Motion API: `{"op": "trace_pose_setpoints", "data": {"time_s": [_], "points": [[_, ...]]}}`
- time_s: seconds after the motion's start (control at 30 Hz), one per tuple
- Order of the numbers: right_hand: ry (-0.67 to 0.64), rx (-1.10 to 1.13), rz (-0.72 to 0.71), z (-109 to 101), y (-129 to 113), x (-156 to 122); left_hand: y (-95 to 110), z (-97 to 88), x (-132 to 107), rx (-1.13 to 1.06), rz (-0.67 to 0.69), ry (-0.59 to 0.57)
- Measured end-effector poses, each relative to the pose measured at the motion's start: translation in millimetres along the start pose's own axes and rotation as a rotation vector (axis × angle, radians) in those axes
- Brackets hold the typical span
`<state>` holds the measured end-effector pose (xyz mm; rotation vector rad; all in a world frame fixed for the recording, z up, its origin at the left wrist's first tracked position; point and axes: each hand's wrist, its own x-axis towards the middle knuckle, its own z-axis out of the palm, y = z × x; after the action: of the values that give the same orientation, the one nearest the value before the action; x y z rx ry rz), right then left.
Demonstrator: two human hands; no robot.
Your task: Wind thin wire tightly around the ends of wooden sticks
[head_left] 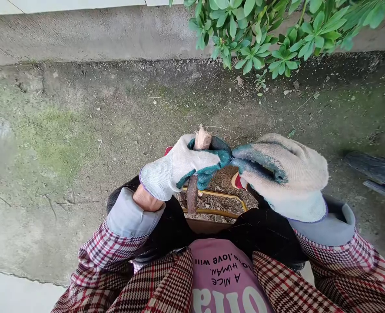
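Note:
My left hand (195,161), in a white knit glove with a green coated palm, is closed around a short brown stick (192,195). The stick stands crosswise in the fist; its pale, rough end sticks out above the fingers and its darker end below. My right hand (283,174), in a matching glove, has its thumb and fingers pinched together. Its fingertips meet those of the left hand, right of the stick. A tiny dark thing shows between the fingertips, too small to name.
Below the hands is a yellow metal frame (225,193) between my knees. Green leafy plants (254,34) grow by the low concrete wall (97,34). Dark objects (375,169) lie on the mossy ground (55,139) at the right.

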<state>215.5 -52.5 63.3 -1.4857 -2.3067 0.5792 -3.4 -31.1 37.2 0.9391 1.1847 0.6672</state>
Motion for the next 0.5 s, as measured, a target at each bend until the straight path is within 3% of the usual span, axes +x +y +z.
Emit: {"op": "trace_pose_setpoints", "data": {"time_s": [0.1, 0.23, 0.5], "points": [[0.017, 0.111, -0.023, 1.9, 2.5, 6.8, 4.3, -2.0, -2.6, -0.063, -0.022, -0.058], [-0.05, 0.215, -0.103, 2.7, 6.9, 12.5, 9.3, -3.3, -3.6, 0.012, -0.081, -0.116], [-0.004, -0.15, -0.285, 4.8, 4.4, 8.8, 8.5, -1.1, 0.7, -0.043, -0.122, -0.086]]}}
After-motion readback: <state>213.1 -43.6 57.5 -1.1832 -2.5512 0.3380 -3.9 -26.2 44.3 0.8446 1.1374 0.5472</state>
